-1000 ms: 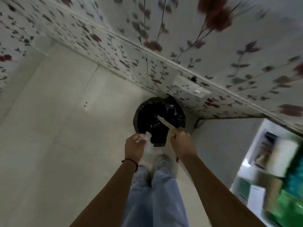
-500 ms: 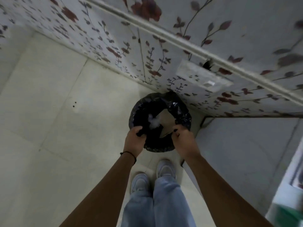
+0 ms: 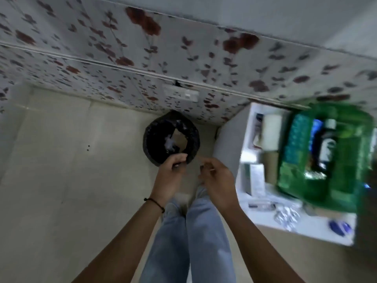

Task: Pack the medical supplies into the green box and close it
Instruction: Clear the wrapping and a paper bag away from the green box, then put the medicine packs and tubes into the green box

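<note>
The green box (image 3: 346, 193) stands open on a white table (image 3: 314, 226) at the right, blurred. Inside it I see a dark bottle (image 3: 326, 148) and a teal pack (image 3: 297, 139). Beside the box lie a white roll (image 3: 270, 131), a small white carton (image 3: 257, 178), foil blister strips (image 3: 287, 216) and a blue item (image 3: 339, 227). My left hand (image 3: 171, 174) hangs over the near rim of the bin, fingers loosely curled and empty. My right hand (image 3: 217, 177) is just right of it, fingers apart, holding nothing.
A round bin with a black liner (image 3: 192, 147) sits on the tiled floor against the flowered wall, with a brown card scrap and white wrapper (image 3: 180, 137) inside. My legs and shoes are below the hands. A wall socket (image 3: 181, 93) is above the bin.
The wrapper and card have left my hands and now lie in the bin. Both hands have drawn back from the rim. The view has swung right, bringing the table and green box in.
</note>
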